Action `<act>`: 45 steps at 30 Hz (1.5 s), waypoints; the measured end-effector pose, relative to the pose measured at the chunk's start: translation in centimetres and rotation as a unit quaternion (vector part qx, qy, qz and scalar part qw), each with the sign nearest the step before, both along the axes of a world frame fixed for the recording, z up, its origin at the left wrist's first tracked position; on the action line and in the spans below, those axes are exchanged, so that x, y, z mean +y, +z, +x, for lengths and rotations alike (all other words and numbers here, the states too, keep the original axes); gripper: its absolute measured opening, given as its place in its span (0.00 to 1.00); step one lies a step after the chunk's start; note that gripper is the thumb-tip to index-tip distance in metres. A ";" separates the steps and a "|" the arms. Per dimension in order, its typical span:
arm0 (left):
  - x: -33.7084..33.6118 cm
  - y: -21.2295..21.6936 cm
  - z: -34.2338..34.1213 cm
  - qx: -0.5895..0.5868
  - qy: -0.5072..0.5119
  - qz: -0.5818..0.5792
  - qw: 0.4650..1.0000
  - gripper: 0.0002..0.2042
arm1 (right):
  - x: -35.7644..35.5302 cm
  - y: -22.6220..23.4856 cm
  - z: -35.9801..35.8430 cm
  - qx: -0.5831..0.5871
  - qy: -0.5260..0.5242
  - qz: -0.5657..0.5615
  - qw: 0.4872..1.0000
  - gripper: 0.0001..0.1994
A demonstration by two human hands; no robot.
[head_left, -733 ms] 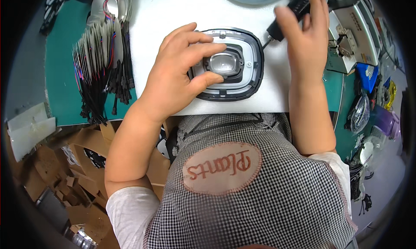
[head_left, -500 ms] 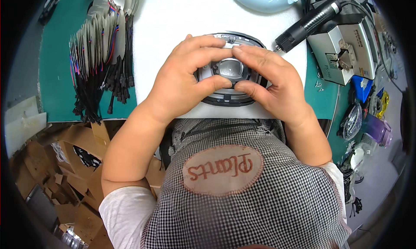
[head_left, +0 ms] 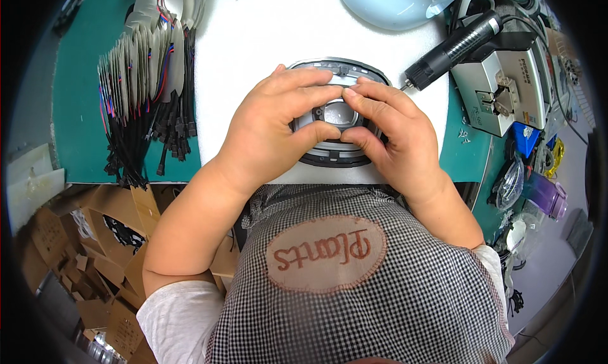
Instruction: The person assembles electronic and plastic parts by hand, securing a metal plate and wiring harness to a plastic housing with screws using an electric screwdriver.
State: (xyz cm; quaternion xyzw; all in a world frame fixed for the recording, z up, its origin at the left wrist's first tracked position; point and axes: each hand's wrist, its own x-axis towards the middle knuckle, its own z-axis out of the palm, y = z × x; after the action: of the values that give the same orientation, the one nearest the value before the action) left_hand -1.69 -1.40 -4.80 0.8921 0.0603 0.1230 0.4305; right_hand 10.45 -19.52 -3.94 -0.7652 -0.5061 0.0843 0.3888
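Observation:
An oval dark grey plastic housing (head_left: 335, 155) lies on the white mat near its front edge. Within it sits a smaller round part with a dark rim and a shiny, lens-like centre (head_left: 339, 114). My left hand (head_left: 269, 123) curls around the round part from the left, its thumb at the near rim and its fingers along the far rim. From the right, my right hand (head_left: 402, 126) grips the same rim between thumb and bent fingers. Both sets of fingertips almost meet, covering the housing's sides.
A black electric screwdriver (head_left: 453, 50) lies at the right, beside a silver screw-feeder box (head_left: 503, 88). Small screws (head_left: 463, 135) are scattered on the green mat. Wired grey panels (head_left: 142, 73) stand bunched at the left. Behind the housing is a pale blue glossy shell (head_left: 396, 3).
The right fingers have bent more and drawn in around the round part. Both hands stay on it. The bench appears slightly lower in the picture.

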 end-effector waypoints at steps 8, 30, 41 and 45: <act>-0.4 -0.5 -1.0 -0.038 0.005 -0.002 0.999 0.25 | -0.4 1.0 0.8 0.020 0.039 0.001 0.999 0.26; 21.0 10.1 -10.7 -0.005 0.412 0.133 0.901 0.16 | 0.1 -1.4 3.7 0.314 -0.338 0.288 0.839 0.37; 22.7 6.3 -14.2 0.333 0.449 0.125 0.820 0.52 | -0.4 -2.3 6.5 0.384 -0.292 0.308 0.820 0.25; 21.4 6.2 -11.4 0.366 0.420 0.171 0.813 0.55 | -1.0 1.0 5.4 0.346 -0.272 0.365 0.820 0.24</act>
State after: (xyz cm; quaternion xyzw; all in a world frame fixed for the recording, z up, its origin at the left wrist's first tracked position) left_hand -13.11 19.96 1.40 0.8186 0.5598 -0.0351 0.1239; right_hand 15.90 -20.52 -2.97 -0.5940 -0.1035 0.0437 0.7966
